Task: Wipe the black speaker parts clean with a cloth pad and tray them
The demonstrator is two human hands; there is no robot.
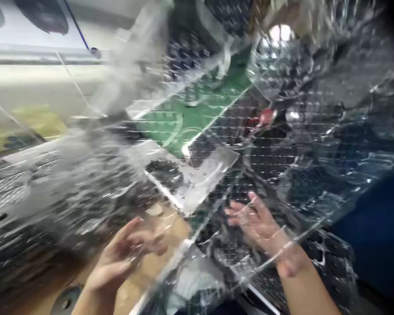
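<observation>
1. Close before the camera: large clear plastic sheet, crinkled and full of glare, spread across nearly the whole view, with both hands seen through it.
2. Left hand: fingers curled loosely, slightly apart, up against the sheet's lower part; whether pinching it or merely touching, cannot tell through the blur.
3. Right hand: fingers spread wide and flat, palm toward the sheet, pressing or steadying rather than clamped on anything.
4. Under the sheet, between and just above the hands: small clear tray with dark crumbs heaped at one end, lying near a green mat.
5. Likely trouble: sheet sliding loose, given an open right hand and an uncertain left grip on slick film.
6. Likely trouble: sheet's edge sweeping over the tray and scattering the crumbs, since the film hangs just over them.
7. Likely trouble: misjudged reach, because glare and folds hide much of what lies below.
8. Surface: pale brown wood showing beside the left hand, crowded further up with dark gridded trays at lower right and a small red object past the mat.
9. Room: pale wall or ledge at upper left, a thin blue cord running down it; elsewhere too blurred to name.
</observation>
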